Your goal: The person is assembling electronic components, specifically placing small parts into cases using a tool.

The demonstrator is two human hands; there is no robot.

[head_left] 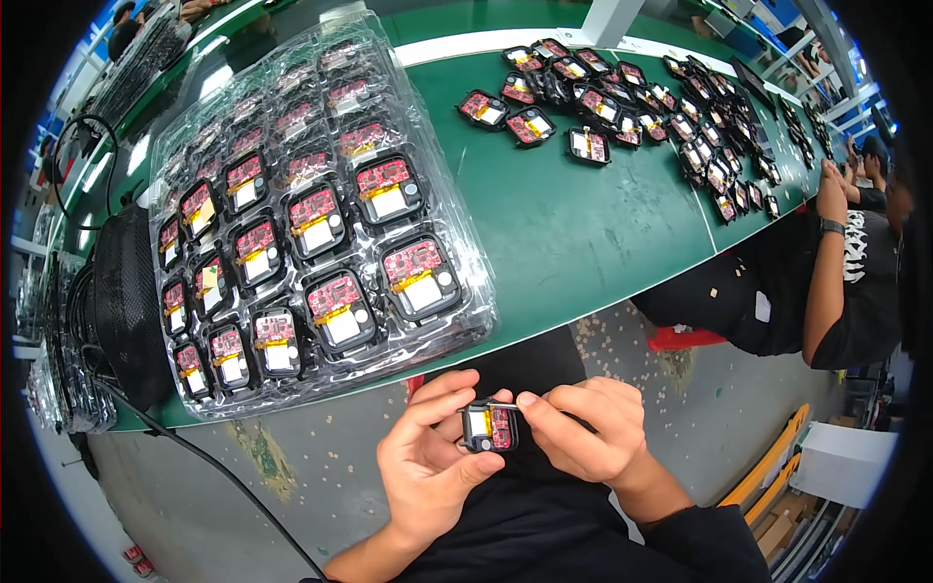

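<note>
The left hand [420, 478] pinches the black-cased device [476, 445] at lower centre; the right hand [595, 428] pinches an apparent thin tool [506, 406], whose slip could scratch the red board [501, 431].

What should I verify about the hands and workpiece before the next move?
1. Left hand holding the black, rounded-square plastic case: ok.
2. Open side showing the red circuit board: ok.
3. Right hand at the case's upper right: ok.
4. Kind of slim greyish tool it seems to pinch: cannot tell, too small.
5. Clear plastic tray on the green tabletop: ok.
6. Loose black cases apart from both hands: ok.
</note>
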